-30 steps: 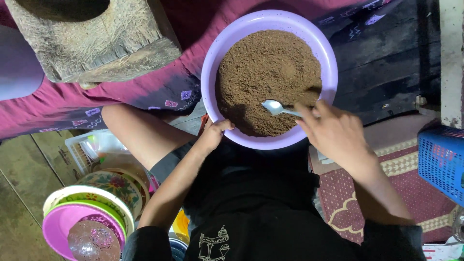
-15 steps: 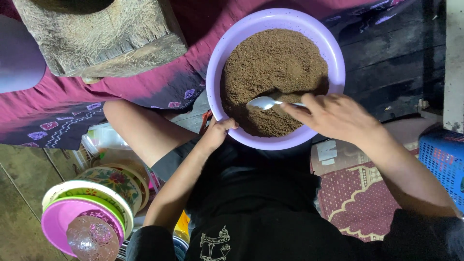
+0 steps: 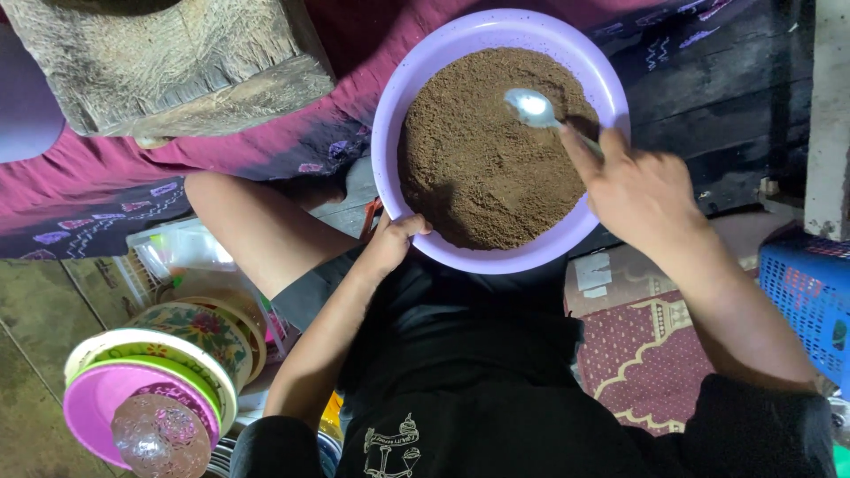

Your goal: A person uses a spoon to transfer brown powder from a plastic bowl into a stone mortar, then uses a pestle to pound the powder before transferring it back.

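While our left hand (image 3: 390, 243) grips the round lilac plastic basin's (image 3: 390, 115) rim, our right hand (image 3: 637, 190), fingers closed on the metal spoon (image 3: 534, 108), should stir the brown powder (image 3: 478, 159) gently, keeping it inside.

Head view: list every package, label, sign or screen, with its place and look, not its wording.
Pale paper label: on the flat brownish piece below the purple bowl, beside the right forearm; small, rectangular, whitish.
Printed emblem: on the person's black shirt, bottom centre; white line drawing.
Clear plastic container: left of the bare knee; boxy, see-through, no label visible.
No signs or screens show.
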